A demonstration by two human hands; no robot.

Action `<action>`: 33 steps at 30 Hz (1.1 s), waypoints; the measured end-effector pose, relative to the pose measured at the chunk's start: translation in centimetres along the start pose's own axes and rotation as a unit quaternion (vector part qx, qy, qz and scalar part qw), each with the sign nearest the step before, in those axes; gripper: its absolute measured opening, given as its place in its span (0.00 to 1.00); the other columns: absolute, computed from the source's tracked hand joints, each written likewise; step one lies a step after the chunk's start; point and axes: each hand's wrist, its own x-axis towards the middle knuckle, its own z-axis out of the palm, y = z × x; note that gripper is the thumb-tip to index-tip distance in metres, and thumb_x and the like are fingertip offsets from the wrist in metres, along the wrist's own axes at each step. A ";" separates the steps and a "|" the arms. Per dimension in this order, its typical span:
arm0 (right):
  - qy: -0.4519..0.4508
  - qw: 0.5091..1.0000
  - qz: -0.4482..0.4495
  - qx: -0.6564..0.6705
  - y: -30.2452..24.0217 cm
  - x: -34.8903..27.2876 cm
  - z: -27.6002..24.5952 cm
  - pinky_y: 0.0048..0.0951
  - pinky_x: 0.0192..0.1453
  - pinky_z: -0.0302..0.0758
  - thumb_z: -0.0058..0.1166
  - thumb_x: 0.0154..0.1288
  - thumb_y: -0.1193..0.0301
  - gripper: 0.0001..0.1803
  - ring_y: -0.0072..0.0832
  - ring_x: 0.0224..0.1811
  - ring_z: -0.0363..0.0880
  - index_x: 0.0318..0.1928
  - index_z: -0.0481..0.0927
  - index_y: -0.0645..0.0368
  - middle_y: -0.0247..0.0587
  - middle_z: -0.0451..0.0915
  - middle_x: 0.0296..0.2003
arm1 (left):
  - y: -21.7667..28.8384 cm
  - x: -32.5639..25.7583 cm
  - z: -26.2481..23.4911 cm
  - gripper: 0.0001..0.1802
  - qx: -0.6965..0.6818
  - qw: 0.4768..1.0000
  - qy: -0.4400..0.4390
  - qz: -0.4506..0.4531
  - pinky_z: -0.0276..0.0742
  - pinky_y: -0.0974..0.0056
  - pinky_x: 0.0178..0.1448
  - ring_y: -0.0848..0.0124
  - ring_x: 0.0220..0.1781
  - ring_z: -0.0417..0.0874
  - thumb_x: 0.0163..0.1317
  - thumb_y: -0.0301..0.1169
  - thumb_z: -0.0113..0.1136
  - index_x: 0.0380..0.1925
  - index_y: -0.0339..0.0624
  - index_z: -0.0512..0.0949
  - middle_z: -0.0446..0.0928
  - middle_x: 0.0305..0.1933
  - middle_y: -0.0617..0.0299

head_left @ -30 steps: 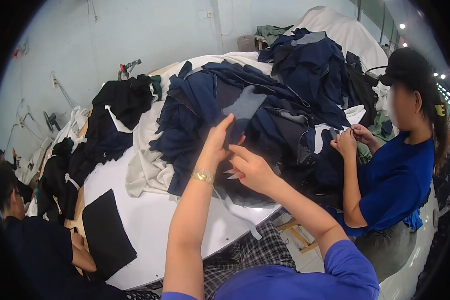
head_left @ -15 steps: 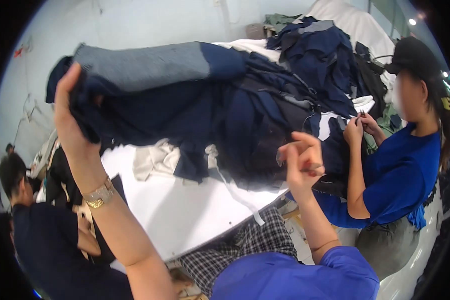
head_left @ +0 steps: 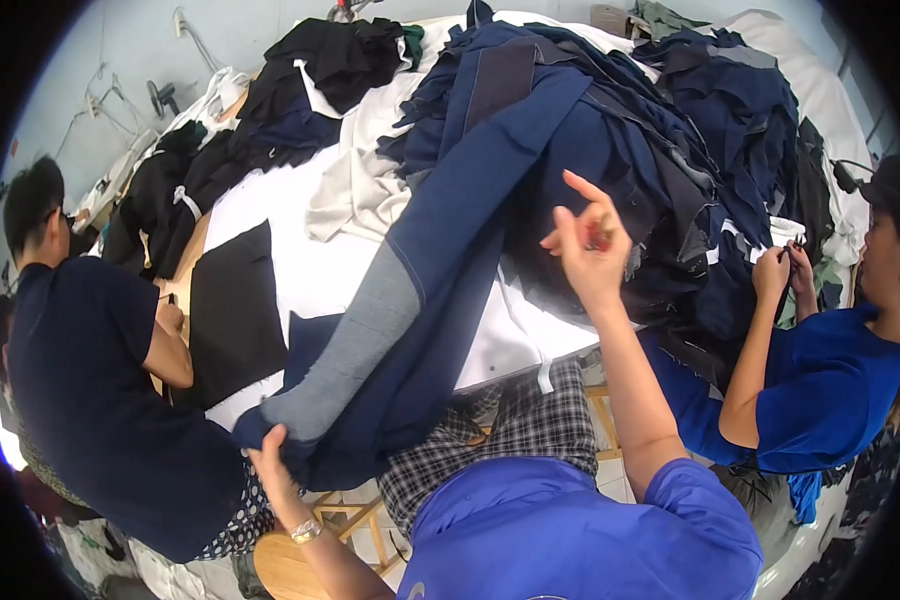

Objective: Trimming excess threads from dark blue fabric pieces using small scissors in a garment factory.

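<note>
In the head view, the person's left hand (head_left: 278, 478) is closed on the end of a long navy garment piece (head_left: 470, 200), with the thumb lying over the edge of the cloth. A wristwatch (head_left: 306, 531) is on this wrist. The piece stretches diagonally from the navy heap (head_left: 660, 180) down across the table's front edge to this hand, and a grey panel (head_left: 355, 345) covers its lower part.

The right hand (head_left: 595, 245) is raised in front of the heap, apart from the long piece, with its fingers loosely bent and half open. Whether it holds something small cannot be told.

The white table (head_left: 485, 345) bears the heap, an off-white cloth (head_left: 360, 190) just beside it, black garments (head_left: 325, 65) farther back and a flat black piece (head_left: 235, 310) at left. A white strip (head_left: 545, 375) hangs at the front edge.

At left, a co-worker (head_left: 100, 380) has one hand near the black piece. At right, another co-worker (head_left: 820, 390) keeps both hands close together.
</note>
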 end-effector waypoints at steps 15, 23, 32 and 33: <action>-0.214 0.927 -0.126 -0.280 4.6 3.8 1.6 0.36 0.28 0.68 0.53 0.54 0.80 0.09 0.45 0.25 0.72 0.23 0.66 0.63 0.47 0.69 0.23 | -3.7 3.2 0.2 0.32 0.115 0.989 -0.033 -0.092 0.61 0.66 0.62 0.66 0.56 0.70 0.53 0.31 0.64 0.56 0.28 0.66 0.70 0.56 0.54; -0.422 0.895 0.060 -0.131 -1.6 -11.8 -1.6 0.33 0.23 0.69 0.58 0.51 0.80 0.13 0.39 0.22 0.74 0.19 0.65 0.62 0.42 0.71 0.20 | -2.0 3.0 -0.5 0.35 0.206 0.976 -0.049 -0.042 0.56 0.67 0.65 0.65 0.59 0.67 0.51 0.31 0.63 0.57 0.28 0.63 0.68 0.57 0.53; -0.474 0.825 0.308 -0.022 -5.6 -10.9 -3.0 0.16 0.19 0.70 0.58 0.57 0.76 0.02 0.18 0.19 0.79 0.32 0.83 0.60 0.35 0.81 0.22 | -6.8 1.2 -15.1 0.47 -0.119 0.990 -0.008 0.076 0.63 0.59 0.63 0.57 0.57 0.70 0.46 0.57 0.53 0.56 0.27 0.64 0.70 0.54 0.47; -0.438 0.850 0.286 -0.059 -4.5 -10.3 -2.8 0.16 0.18 0.69 0.58 0.57 0.76 0.06 0.18 0.19 0.79 0.23 0.78 0.61 0.36 0.80 0.22 | -6.7 1.3 -16.2 0.48 -0.109 0.990 -0.058 0.072 0.62 0.59 0.64 0.56 0.58 0.70 0.44 0.58 0.55 0.56 0.27 0.64 0.70 0.55 0.46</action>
